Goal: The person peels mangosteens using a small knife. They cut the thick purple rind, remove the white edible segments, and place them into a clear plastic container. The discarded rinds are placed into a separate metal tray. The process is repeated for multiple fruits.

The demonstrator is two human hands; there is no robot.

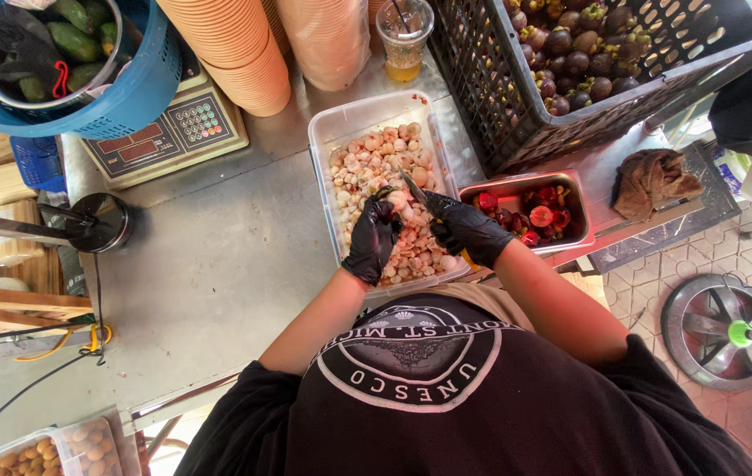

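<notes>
Steel counter point(217, 256) holds a clear tub point(341, 123) of peeled fruit — above it, the gloved left hand point(372, 236) curls round a fruit point(387, 196), right hand point(469, 231) fisted on a knife point(414, 189).

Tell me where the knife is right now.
In the head view, the knife is in the gloved right hand, its blade angled up over the clear tub of peeled white fruit, just left of the metal tray of red rinds.
</notes>
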